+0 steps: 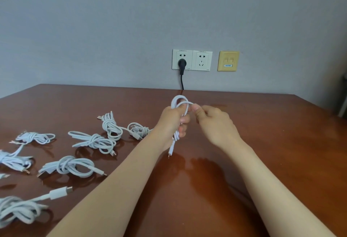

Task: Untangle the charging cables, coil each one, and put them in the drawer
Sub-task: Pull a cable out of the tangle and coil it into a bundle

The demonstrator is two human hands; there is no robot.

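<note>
The left hand [172, 122] is gripping a white cable [179, 100] above the tabletop [272, 143], its fingers [185, 119] curling round the gathered strands, while the right hand [214, 122] is pinching the top loop between thumb and forefinger. The loose plug end [170, 151] is dangling below the left hand, just over the wood. If the right hand is pulling that loop the wrong way, the wrap is likely tightening into a knot instead of opening. If the left grip is slackening, the loops are liable to spring apart and drop. The other cables [93, 141] are lying bundled and knotted well to the left, so a dropped strand could be snagging them. No drawer is showing.
</note>
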